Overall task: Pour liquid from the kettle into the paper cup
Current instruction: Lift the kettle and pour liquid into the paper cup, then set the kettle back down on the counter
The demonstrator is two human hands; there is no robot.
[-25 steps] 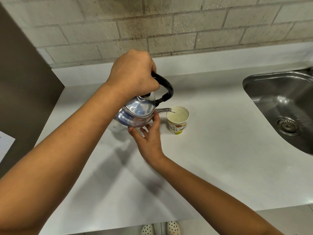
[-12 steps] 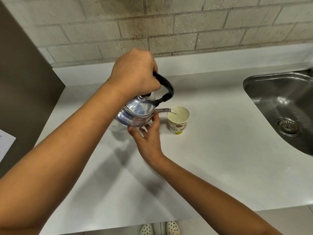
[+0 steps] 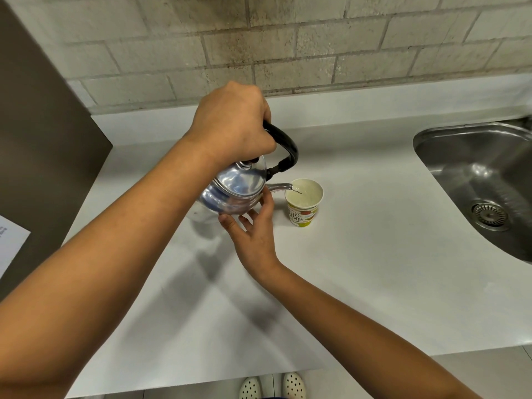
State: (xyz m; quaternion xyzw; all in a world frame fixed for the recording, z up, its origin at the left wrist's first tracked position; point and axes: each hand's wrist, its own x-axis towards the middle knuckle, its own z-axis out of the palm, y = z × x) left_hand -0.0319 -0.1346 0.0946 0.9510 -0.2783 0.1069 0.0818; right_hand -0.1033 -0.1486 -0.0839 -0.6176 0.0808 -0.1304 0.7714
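A shiny metal kettle [image 3: 234,188] with a black handle is held tilted above the white counter [image 3: 374,254], its spout over the rim of the paper cup [image 3: 303,204]. A thin stream of liquid runs from the spout into the cup. My left hand [image 3: 233,128] is closed around the kettle's black handle from above. My right hand [image 3: 254,228] props the kettle's underside with spread fingertips, just left of the cup. The cup stands upright, white inside with a printed yellow label, and holds liquid.
A steel sink [image 3: 483,180] with a drain is set into the counter at the right. A dark panel [image 3: 43,133] stands along the left edge, with a white paper sheet [image 3: 11,243] beside it. A brick wall runs behind. Two shoes [image 3: 272,387] show below the counter's front edge.
Almost nothing has moved. Both hands keep the same hold on the kettle, and the stream keeps running into the cup.
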